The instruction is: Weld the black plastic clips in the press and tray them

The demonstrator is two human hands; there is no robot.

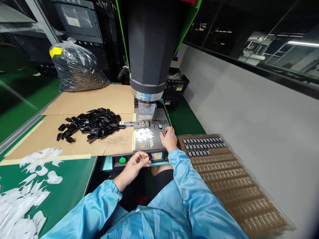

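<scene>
My left hand is in front of the machine's front panel, beside a red button. Its thumb and fingers are pinched together, and anything between them is too small to make out. At the right edge of the grey machine base, my right hand has curled fingers, with a small dark spot by the fingertips that I cannot identify. A small grey-and-black part lies on the base near the metal fixture. White film scraps lie in front of the fixture. Above it hangs the press head.
Loose black plastic parts are heaped on cardboard at left. More white scraps cover the green table. A clear tray on the right holds rows of small parts. A filled plastic bag stands behind. A green button is on the panel.
</scene>
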